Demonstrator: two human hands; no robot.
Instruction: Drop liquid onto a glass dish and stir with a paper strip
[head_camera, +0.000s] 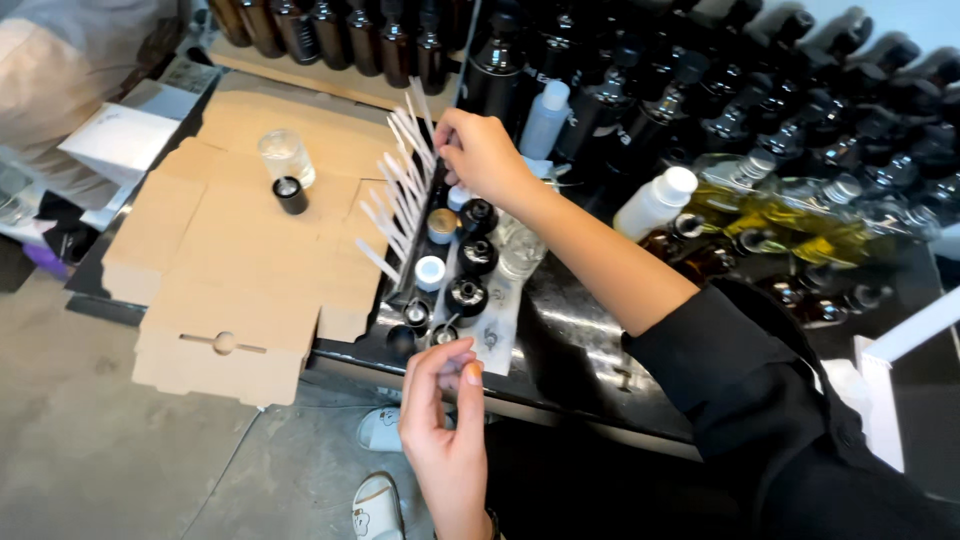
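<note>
Head view: nearest the camera is the left hand (443, 420), raised at the table's near edge with thumb and forefinger pinched narrow; whether anything small sits between them cannot be told. Just beyond its fingertips stands a row of small dark bottles (466, 262), some open-necked, some capped in white or gold, on a black table (575, 340). At the far end of that row the right hand (480, 155) reaches in from a black sleeve (770, 400), its fingers closed on the top of one white strip in a fanned row of white paper strips (398, 195) standing on edge just left of the bottles. Left of the strips lies a flattened cardboard box (240, 270), carrying a clear glass jar (285, 157) and a small black cap (291, 194). Right of the right hand's fingers stand a white plastic bottle (655, 203) and ranks of black pump bottles (800, 110).
</note>
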